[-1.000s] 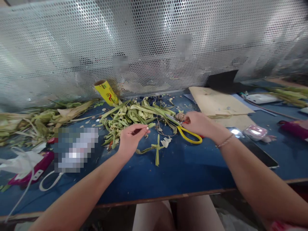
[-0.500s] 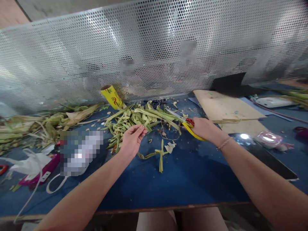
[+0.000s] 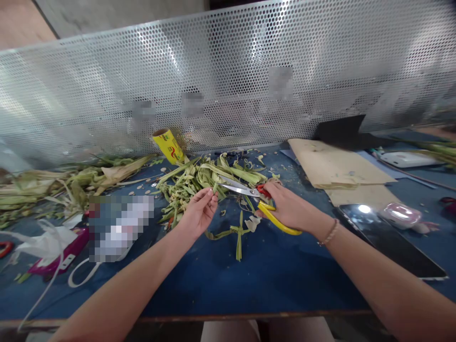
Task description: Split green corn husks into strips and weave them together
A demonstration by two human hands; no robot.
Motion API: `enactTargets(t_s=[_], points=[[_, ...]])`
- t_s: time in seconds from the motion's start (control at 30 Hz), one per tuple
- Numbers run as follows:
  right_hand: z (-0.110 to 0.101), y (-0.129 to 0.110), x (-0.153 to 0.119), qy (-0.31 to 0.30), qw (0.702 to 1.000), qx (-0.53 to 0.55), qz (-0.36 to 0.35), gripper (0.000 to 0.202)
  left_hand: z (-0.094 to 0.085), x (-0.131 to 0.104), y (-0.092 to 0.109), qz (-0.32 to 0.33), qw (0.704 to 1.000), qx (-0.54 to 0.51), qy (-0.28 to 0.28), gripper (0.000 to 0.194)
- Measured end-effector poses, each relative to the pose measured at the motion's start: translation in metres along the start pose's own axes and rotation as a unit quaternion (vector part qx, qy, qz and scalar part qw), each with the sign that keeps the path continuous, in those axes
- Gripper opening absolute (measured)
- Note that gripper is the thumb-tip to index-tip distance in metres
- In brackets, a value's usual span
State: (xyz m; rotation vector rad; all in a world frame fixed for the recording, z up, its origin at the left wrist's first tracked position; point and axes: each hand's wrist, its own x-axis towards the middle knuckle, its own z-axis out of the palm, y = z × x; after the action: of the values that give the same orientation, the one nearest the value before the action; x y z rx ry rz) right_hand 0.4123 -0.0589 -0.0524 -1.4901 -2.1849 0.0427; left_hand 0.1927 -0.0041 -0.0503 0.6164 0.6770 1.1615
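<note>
My left hand (image 3: 202, 209) pinches a small green strip (image 3: 215, 188) between thumb and forefinger, just in front of a heap of green leaf strips (image 3: 199, 176). In my right hand (image 3: 287, 206) are scissors (image 3: 239, 189) with yellow and red handles; their blades are parted and point left, the tips close to the pinched strip. A cross-shaped piece of folded green leaf (image 3: 239, 232) lies on the blue table (image 3: 256, 280) below and between the hands, with a pale scrap (image 3: 252, 223) beside it.
Behind the heap leans a yellow tube (image 3: 168, 146). Dry leaves (image 3: 89, 183), a purple pack (image 3: 64, 254) and a blurred pale object (image 3: 123, 228) lie left. Brown cardboard (image 3: 335, 164), a dark tablet (image 3: 388, 242) and a pink item (image 3: 401, 214) are right. A perforated metal screen (image 3: 228, 71) stands behind.
My right hand has brought the scissors left and slightly down, and their blades now reach my left hand. The left hand keeps its pinch near the same place.
</note>
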Motion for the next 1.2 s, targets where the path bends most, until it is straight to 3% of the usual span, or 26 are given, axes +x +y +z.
enactTargets(t_s=[0.5,0.97,1.2], points=[[0.003,-0.013,0.0,-0.055,0.998,0.016,0.004,0.035,-0.003,-0.003,-0.007,0.002,0.997,0.049,-0.058,0.008],[0.001,-0.016,0.001,-0.049,0.998,0.03,0.002,0.033,0.001,-0.005,-0.007,0.029,0.994,0.091,-0.054,0.016],[-0.007,-0.024,-0.001,-0.051,0.996,-0.048,0.048,0.041,-0.003,-0.003,-0.007,0.023,0.992,0.111,-0.047,0.014]])
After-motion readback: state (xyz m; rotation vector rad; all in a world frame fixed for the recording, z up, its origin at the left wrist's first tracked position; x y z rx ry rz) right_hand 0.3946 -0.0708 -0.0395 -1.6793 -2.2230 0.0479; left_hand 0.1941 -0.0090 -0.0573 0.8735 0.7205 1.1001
